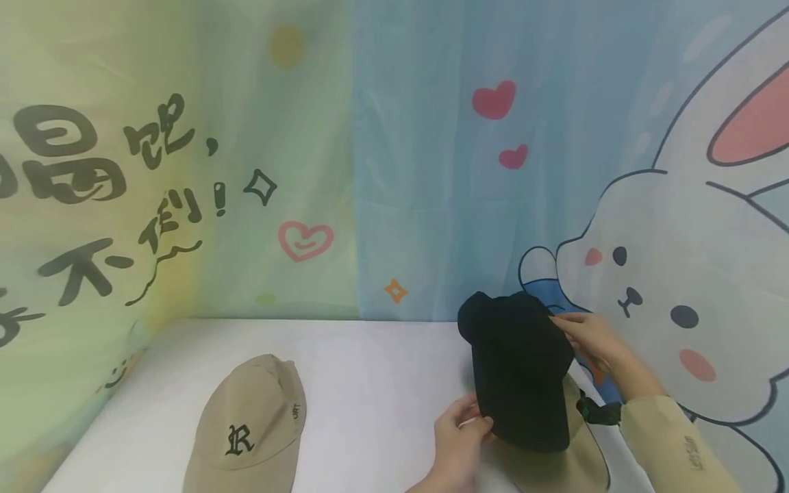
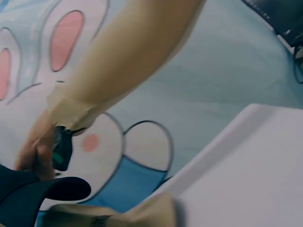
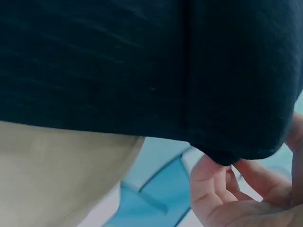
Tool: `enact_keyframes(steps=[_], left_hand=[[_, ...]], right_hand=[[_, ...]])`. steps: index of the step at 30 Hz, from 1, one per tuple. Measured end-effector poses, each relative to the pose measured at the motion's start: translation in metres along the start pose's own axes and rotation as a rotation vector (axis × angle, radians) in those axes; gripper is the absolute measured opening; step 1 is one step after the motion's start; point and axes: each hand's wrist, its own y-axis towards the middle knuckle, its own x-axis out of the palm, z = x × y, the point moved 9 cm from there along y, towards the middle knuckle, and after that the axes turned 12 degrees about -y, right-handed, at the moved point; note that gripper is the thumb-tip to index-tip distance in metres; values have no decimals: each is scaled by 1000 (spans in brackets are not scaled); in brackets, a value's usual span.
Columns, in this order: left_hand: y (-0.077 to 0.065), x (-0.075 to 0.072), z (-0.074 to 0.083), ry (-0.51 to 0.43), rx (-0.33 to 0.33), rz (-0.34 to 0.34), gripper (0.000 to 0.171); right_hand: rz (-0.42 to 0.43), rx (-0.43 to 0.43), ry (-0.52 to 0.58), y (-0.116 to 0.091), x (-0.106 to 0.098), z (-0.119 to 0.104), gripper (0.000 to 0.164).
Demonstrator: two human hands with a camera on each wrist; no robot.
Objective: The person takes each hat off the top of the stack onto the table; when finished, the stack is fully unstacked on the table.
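Note:
Both hands hold a black baseball cap, its brim pointing down toward me. My left hand pinches the brim's left edge between thumb and fingers. On the far side my right hand grips the crown's right edge; in the right wrist view its fingertips curl at the dark fabric. Beneath the black cap lies a beige cap, partly hidden by it. Another beige cap with a dark letter R rests on the left side of the table.
The white table runs back to a printed cloth backdrop with hearts and a large cartoon rabbit. A black strap with a small device sits at the right wrist. A dark screen-like object shows at the left wrist view's upper corner.

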Motion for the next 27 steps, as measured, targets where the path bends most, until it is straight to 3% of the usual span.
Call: enact_keyframes(steps=[3, 6, 15, 22, 27], left_hand=[[2, -11, 22, -27, 23, 0, 47], [2, -22, 46, -26, 53, -14, 48], [-3, -56, 109, 71, 113, -58, 44], [-15, -93, 140, 121, 129, -49, 47], [-29, -123, 150, 71, 145, -14, 49]], right_hand=[[53, 0, 44, 5, 5, -23, 85], [82, -9, 164, 10, 15, -43, 84], [126, -27, 398, 18, 47, -95, 81], [119, -67, 468, 22, 79, -129, 73], [99, -72, 489, 22, 112, -145, 65]])
